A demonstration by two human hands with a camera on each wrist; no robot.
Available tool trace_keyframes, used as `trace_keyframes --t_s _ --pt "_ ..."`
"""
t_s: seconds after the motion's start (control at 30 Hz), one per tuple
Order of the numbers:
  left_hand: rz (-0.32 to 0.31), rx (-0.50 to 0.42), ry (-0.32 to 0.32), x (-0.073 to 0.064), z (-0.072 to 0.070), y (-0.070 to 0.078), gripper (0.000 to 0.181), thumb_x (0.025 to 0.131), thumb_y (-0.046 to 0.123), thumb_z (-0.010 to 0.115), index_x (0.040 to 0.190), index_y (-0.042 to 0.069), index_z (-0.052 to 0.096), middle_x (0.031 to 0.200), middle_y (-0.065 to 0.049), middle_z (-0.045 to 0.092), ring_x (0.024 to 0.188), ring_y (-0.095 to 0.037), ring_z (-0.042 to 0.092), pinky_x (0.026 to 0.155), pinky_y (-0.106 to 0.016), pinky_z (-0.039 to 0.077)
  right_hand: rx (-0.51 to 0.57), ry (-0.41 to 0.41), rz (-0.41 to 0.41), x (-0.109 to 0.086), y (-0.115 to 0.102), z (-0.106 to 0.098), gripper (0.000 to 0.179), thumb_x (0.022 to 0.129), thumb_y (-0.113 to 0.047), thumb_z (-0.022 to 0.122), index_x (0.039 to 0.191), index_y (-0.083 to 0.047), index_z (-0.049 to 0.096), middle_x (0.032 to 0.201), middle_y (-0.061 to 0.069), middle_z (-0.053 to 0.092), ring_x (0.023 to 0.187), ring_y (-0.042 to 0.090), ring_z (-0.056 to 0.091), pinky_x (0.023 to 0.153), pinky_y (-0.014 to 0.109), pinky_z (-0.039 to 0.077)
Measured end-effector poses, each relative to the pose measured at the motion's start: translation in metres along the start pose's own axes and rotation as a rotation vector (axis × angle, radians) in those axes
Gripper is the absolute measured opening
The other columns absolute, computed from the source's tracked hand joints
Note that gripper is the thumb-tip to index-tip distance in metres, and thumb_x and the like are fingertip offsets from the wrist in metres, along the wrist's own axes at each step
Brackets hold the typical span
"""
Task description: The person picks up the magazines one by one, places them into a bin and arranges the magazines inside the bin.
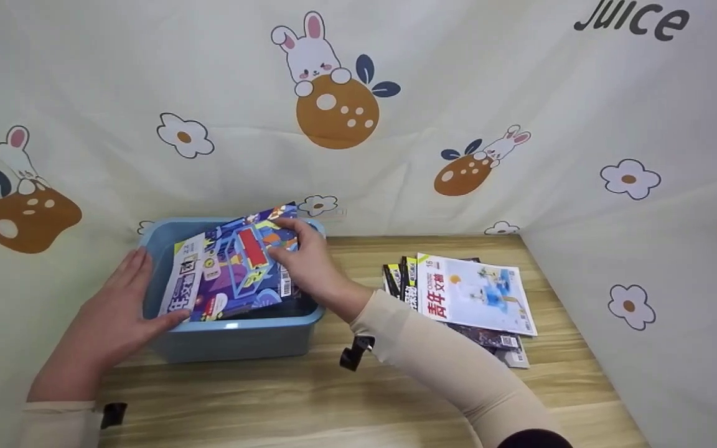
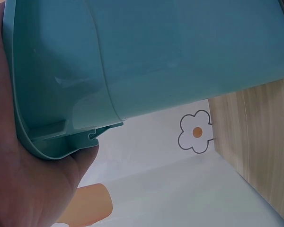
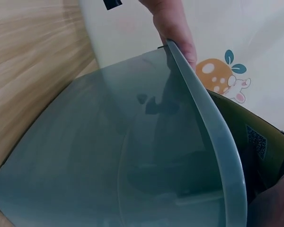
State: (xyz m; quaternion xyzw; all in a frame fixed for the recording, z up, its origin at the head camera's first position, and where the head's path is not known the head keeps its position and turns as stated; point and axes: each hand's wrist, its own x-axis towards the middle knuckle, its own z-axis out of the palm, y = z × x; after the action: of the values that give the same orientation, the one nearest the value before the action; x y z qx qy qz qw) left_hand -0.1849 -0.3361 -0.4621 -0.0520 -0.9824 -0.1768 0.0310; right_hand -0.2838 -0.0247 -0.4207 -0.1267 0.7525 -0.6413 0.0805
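A blue plastic bin [image 1: 240,342] stands on the table at the left. My left hand [image 1: 112,311] holds its left end, fingers along the rim and thumb at the front corner. In the left wrist view the palm lies against the bin's rim. A purple and blue magazine [image 1: 234,267] with a white title strip along its left side lies tilted in the bin, its far right corner above the rim. My right hand [image 1: 309,261] grips that magazine near its right edge, thumb on the cover. In the right wrist view the bin wall [image 3: 132,156] hides most of this hand.
A loose pile of several magazines lies on the wooden table [image 1: 365,404] to the right, topped by a white magazine [image 1: 477,292] with a beach picture. A pale curtain [image 1: 240,180] printed with rabbits, oranges and flowers hangs close behind the bin and along both sides.
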Motion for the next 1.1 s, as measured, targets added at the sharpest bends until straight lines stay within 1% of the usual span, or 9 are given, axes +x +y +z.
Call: trace_keyframes --t_s 0.1,0.23,0.37,0.47,0.6,0.83,1.0,1.07,1.1 --pt "-0.002 -0.002 0.002 -0.001 0.0 0.0 0.129 0.094 0.08 0.065 0.173 -0.006 0.011 0.18 -0.034 0.006 0.167 -0.054 0.003 0.116 -0.086 0.024 0.004 -0.003 0.013 0.001 0.0 0.005 0.049 0.105 -0.008 0.076 0.152 -0.018 0.064 0.145 0.004 0.066 0.121 0.015 0.069 0.103 0.032 0.061" --pt "-0.001 0.0 0.003 0.0 -0.001 0.001 0.129 0.095 0.08 0.065 0.173 -0.007 0.012 0.18 -0.034 0.007 0.167 -0.054 0.004 0.116 -0.085 0.024 0.038 -0.012 0.016 0.002 0.004 0.008 0.05 0.104 -0.008 0.076 0.152 -0.016 0.063 0.141 0.005 0.068 0.118 0.016 0.071 0.098 0.032 0.063" --pt "-0.004 0.0 0.004 0.001 -0.001 0.002 0.128 0.095 0.079 0.066 0.173 -0.008 0.013 0.179 -0.035 0.008 0.166 -0.055 0.005 0.116 -0.085 0.025 0.092 -0.018 0.004 0.004 0.01 0.01 0.052 0.102 -0.005 0.077 0.151 -0.012 0.063 0.132 0.007 0.071 0.109 0.019 0.074 0.091 0.033 0.065" --pt "-0.008 -0.003 0.0 0.001 -0.001 0.001 0.128 0.095 0.078 0.066 0.172 -0.009 0.013 0.179 -0.036 0.007 0.166 -0.055 0.005 0.115 -0.085 0.025 0.117 -0.022 0.005 0.006 0.013 0.01 0.053 0.101 -0.004 0.078 0.151 -0.011 0.063 0.125 0.007 0.072 0.102 0.02 0.076 0.086 0.034 0.067" --pt "-0.002 -0.002 0.004 0.001 0.0 0.0 0.128 0.095 0.077 0.067 0.171 -0.01 0.014 0.179 -0.036 0.007 0.166 -0.055 0.005 0.116 -0.085 0.025 0.122 -0.042 0.02 0.006 0.015 0.009 0.053 0.101 -0.006 0.078 0.151 -0.013 0.063 0.123 0.005 0.073 0.099 0.021 0.077 0.082 0.037 0.068" --pt "0.003 0.002 0.012 0.0 0.0 0.0 0.127 0.095 0.078 0.067 0.171 -0.01 0.014 0.179 -0.035 0.007 0.167 -0.054 0.005 0.116 -0.085 0.025 0.111 -0.085 0.047 0.005 0.016 0.009 0.053 0.102 -0.009 0.078 0.151 -0.017 0.062 0.126 0.005 0.072 0.103 0.022 0.078 0.082 0.038 0.069" --pt "0.007 0.006 0.02 -0.001 0.0 0.001 0.127 0.095 0.077 0.067 0.171 -0.01 0.015 0.179 -0.035 0.008 0.167 -0.054 0.006 0.117 -0.085 0.025 0.127 -0.143 0.059 0.005 0.015 0.01 0.059 0.102 -0.009 0.079 0.156 -0.011 0.056 0.126 0.007 0.072 0.103 0.023 0.078 0.082 0.038 0.069" --pt "0.01 0.006 0.024 -0.001 0.0 0.0 0.127 0.095 0.078 0.067 0.171 -0.01 0.015 0.179 -0.035 0.008 0.167 -0.054 0.007 0.118 -0.084 0.025 0.124 -0.152 0.057 0.005 0.016 0.01 0.062 0.101 -0.011 0.082 0.157 -0.01 0.056 0.122 0.007 0.072 0.098 0.021 0.077 0.079 0.035 0.068" --pt "0.011 0.006 0.025 -0.001 0.001 0.0 0.127 0.095 0.078 0.067 0.171 -0.01 0.015 0.179 -0.035 0.008 0.167 -0.054 0.007 0.118 -0.084 0.025 0.118 -0.145 0.051 0.005 0.016 0.01 0.061 0.1 -0.012 0.083 0.156 -0.01 0.057 0.118 0.006 0.071 0.093 0.019 0.076 0.075 0.033 0.067"
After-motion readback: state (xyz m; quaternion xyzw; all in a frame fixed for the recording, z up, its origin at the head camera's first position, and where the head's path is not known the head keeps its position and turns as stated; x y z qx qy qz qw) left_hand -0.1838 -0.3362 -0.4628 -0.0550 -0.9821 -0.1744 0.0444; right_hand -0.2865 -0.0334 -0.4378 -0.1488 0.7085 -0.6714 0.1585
